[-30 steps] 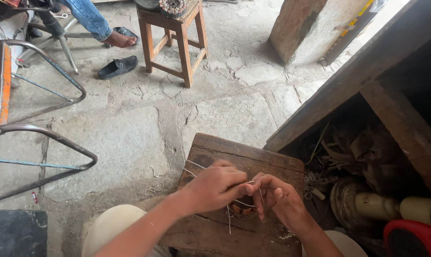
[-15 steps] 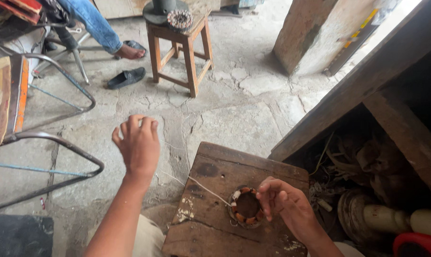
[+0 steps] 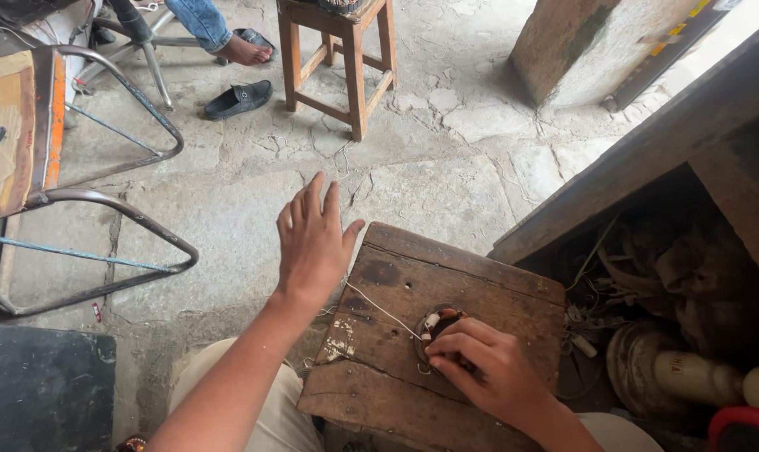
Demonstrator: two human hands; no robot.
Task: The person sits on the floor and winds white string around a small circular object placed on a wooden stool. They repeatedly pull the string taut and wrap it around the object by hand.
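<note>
On the worn brown wooden board (image 3: 446, 285), toward its right edge, lies one small round wound coil of wire with pale and reddish insulation (image 3: 440, 321); the right hand (image 3: 480, 368) presses on it with curled fingers, covering its near half. One thin pale wire (image 3: 379, 308) runs taut from the coil across the board to the left hand (image 3: 312, 243), which is raised over the board's far left corner, fingers spread and released; whether the wire is pinched underneath I cannot tell. Beyond, on the cracked stone floor (image 3: 228, 218), stand one wooden stool (image 3: 346, 59) and one bent metal tube frame (image 3: 120, 209), beside one black slip-on shoe (image 3: 239, 99) and another person's bare foot (image 3: 245, 50).
</note>
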